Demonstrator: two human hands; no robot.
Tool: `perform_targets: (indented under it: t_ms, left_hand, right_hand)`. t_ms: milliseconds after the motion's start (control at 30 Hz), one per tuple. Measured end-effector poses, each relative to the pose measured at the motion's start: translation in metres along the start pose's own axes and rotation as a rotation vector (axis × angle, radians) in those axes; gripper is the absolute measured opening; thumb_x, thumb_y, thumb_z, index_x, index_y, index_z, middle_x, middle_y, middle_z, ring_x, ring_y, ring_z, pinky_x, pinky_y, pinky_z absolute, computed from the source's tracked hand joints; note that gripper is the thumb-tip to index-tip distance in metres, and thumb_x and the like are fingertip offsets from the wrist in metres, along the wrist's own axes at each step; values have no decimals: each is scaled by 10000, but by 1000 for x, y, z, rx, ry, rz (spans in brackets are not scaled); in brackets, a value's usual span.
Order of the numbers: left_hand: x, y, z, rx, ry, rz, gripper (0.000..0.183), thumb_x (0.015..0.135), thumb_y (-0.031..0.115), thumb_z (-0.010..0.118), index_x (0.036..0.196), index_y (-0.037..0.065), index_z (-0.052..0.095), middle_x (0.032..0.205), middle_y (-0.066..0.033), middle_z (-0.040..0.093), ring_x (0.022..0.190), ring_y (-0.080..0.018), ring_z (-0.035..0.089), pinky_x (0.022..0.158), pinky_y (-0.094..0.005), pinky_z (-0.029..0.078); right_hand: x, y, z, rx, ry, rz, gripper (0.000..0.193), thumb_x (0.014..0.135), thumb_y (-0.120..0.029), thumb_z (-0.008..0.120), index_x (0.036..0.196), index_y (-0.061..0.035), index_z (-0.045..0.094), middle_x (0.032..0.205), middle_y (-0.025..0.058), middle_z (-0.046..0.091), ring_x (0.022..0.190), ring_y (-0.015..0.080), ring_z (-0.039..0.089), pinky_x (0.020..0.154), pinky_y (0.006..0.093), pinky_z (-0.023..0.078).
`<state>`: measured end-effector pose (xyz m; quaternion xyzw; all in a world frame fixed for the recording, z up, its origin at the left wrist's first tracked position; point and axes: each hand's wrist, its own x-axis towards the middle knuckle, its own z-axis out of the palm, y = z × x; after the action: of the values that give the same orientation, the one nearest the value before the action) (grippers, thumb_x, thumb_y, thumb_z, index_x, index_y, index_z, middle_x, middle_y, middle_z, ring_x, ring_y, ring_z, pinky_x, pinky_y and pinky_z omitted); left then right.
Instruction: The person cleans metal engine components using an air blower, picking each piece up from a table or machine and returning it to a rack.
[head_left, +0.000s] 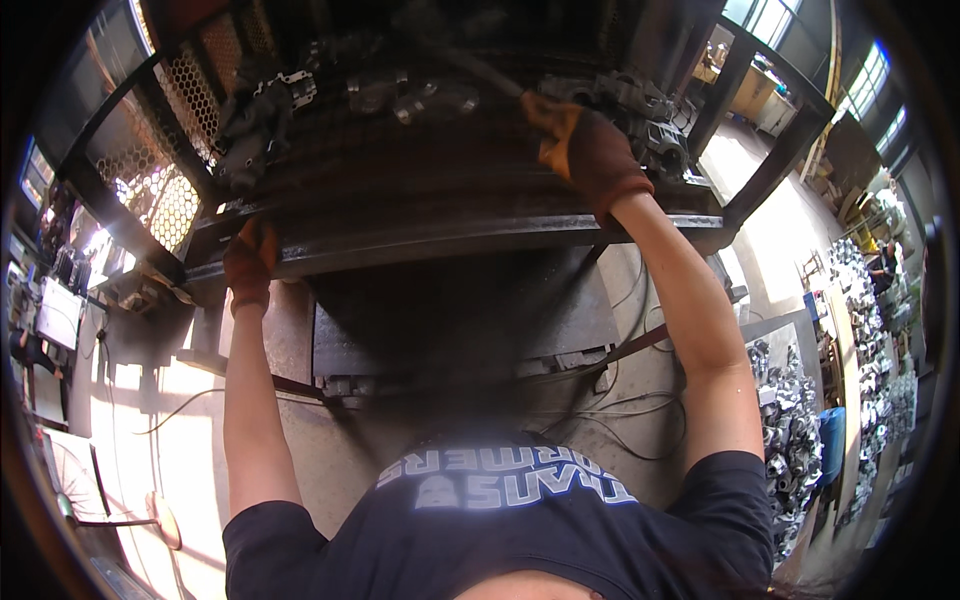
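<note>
My right hand [592, 150], in an orange and brown work glove, is closed round the near end of a slender grey rod [485, 72]. The rod slants away to the upper left over a dark metal bench, and its far end is lost in shadow and blur. In a matching glove, my left hand [252, 264] is curled over the front edge [400, 243] of the bench at the left. Grey cast metal parts [660, 140] lie just beyond my right hand. More castings [415, 97] sit in the dim middle, and others [265, 120] at the back left.
Mesh panels [185, 90] and dark frame posts [775, 165] enclose the bench's sides. Below its edge is a dark plate [340, 340], with cables [640, 425] on the floor. Heaped metal castings [790, 440] and a blue container [831, 445] stand to the right.
</note>
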<state>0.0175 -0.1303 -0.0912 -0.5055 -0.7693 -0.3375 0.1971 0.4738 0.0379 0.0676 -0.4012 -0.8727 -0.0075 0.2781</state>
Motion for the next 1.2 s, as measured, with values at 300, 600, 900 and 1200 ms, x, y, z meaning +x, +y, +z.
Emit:
perform_targets:
  t_ms: [300, 600, 900, 1200]
  left_hand:
    - [7, 7, -6, -1, -121, -70, 327, 920, 283, 592, 1190, 98, 616, 967, -197, 668, 899, -368, 642, 788, -425, 505]
    - [39, 19, -9, 130, -189, 137, 383, 846, 205, 639, 1208, 85, 601, 895, -205, 665, 855, -384, 636, 751, -439, 502]
    - [119, 81, 40, 6, -190, 374, 576, 778, 250, 702, 1308, 106, 529, 983, -174, 668, 912, -366, 628, 827, -443, 486]
    - [156, 209, 141, 15, -256, 612, 661, 795, 390, 675, 1360, 127, 457, 1322, -104, 518, 1250, -278, 447, 1074, -424, 318]
  right_hand:
    - [6, 17, -7, -223, -456, 392, 492, 767, -211, 685, 1243, -129, 591, 1149, 177, 628, 1043, 373, 609, 869, 404, 500]
    - [87, -33, -4, 34, 63, -45, 408, 795, -223, 691, 1160, -53, 627, 1086, 234, 647, 988, 377, 640, 851, 431, 507]
    - [143, -29, 46, -177, -228, 24, 390, 871, -261, 589, 1169, -11, 569, 1083, 266, 622, 1005, 401, 620, 852, 459, 504]
    - [161, -12, 50, -419, -287, 99, 376, 894, -255, 553, 1240, -117, 601, 1091, 186, 662, 981, 341, 659, 817, 430, 533]
